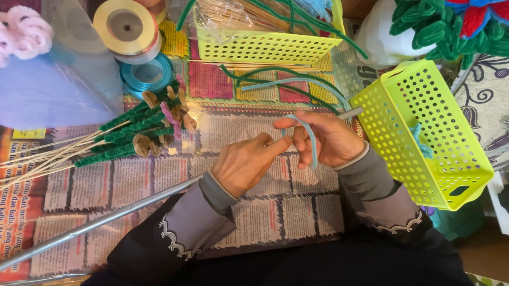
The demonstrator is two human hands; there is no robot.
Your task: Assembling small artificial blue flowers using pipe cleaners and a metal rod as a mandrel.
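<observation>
So right now I've got the right hand (330, 141) pinching a light blue pipe cleaner (310, 139), fingers curled around it. Its long axis runs roughly away from me and down across the palm, top end arching over the fingertips. Left hand (245, 164) is just beside it, index finger stretched out and touching the right fingers, rest loosely curled, holding nothing I can see. All of this sits over the newspaper-covered table (269, 208). Right hand clearly owns the stem. Yellow basket (431, 135) sits tipped on the right, green wrapped skewers (122, 137) lie off to the left.
</observation>
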